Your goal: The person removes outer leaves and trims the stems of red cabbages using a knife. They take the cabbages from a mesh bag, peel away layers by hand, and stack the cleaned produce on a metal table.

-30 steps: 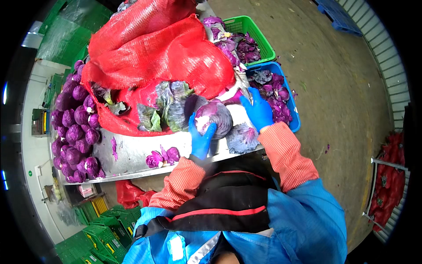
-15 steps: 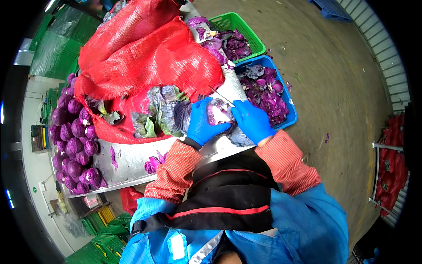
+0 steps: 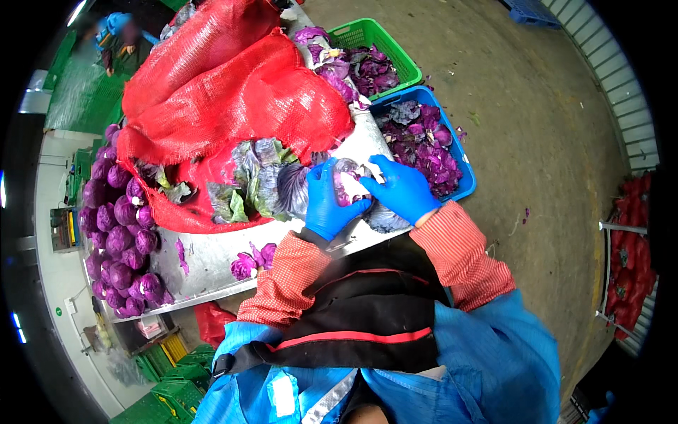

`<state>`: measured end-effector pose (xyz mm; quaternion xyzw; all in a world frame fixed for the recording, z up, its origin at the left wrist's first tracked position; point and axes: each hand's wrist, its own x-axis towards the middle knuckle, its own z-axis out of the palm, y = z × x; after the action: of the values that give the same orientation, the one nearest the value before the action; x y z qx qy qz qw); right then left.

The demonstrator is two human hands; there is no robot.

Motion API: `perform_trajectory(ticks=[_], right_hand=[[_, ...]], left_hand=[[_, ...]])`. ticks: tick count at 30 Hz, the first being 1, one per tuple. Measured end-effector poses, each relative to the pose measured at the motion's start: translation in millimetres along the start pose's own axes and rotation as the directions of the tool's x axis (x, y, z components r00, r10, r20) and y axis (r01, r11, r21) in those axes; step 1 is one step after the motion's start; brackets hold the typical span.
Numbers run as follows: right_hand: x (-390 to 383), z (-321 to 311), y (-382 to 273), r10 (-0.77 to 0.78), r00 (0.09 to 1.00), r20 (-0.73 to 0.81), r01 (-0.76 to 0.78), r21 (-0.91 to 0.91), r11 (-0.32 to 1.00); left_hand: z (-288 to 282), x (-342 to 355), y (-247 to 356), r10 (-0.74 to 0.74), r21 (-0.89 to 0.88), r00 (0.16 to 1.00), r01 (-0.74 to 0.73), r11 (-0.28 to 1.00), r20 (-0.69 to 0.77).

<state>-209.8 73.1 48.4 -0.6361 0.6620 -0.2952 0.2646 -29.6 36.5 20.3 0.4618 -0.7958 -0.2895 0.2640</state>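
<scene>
A red cabbage (image 3: 345,172) with a pale cut base stands at the front edge of the metal table (image 3: 205,265). My left hand (image 3: 329,203), in a blue glove, is wrapped round its left side. My right hand (image 3: 404,189), gloved too, is at its right side, with curled fingers and the thumb touching the cabbage. Whatever lies inside those fingers is hidden; no blade can be made out there. Loose purple-green outer leaves (image 3: 265,187) lie left of my left hand, and another dark leaf (image 3: 385,220) lies under my right.
A red mesh sack (image 3: 233,106) covers the far table. Trimmed red cabbages (image 3: 119,240) are piled at the left. A blue crate (image 3: 466,177) and a green crate (image 3: 408,67), both holding purple leaves, stand along the right edge. Another person (image 3: 116,39) is at the far left.
The knife blade that stuck out from my right hand has gone from sight. That hand's fingers have shifted on the cabbage. A person has come into view at the far left.
</scene>
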Motion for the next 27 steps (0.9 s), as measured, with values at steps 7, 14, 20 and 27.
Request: perform_trajectory(ticks=[7,14,20,27], right_hand=[[38.4,8.2,6.0,-0.119,0.969,0.218,0.157,-0.167,0.973],[42.5,39.5,98.1,0.259,0.963,0.073,-0.261,0.023,0.965],[27.0,3.7,-1.3,-0.016,1.000,0.017,0.018,-0.087,0.996],[46.7,-6.8,-13.4,-0.175,0.927,0.332,0.265,-0.247,0.932]], left_hand=[[-2.3,-1.2,-8.8,0.018,-0.037,0.999,-0.017,0.999,0.029],[-1.7,-18.8,-17.8,0.072,-0.124,0.997,-0.073,0.990,-0.011],[-19.2,-19.0,-32.6,0.089,-0.255,0.990,-0.058,0.965,0.113],[-13.3,-10.1,-25.4,0.222,-0.133,0.949,-0.197,0.971,0.221]])
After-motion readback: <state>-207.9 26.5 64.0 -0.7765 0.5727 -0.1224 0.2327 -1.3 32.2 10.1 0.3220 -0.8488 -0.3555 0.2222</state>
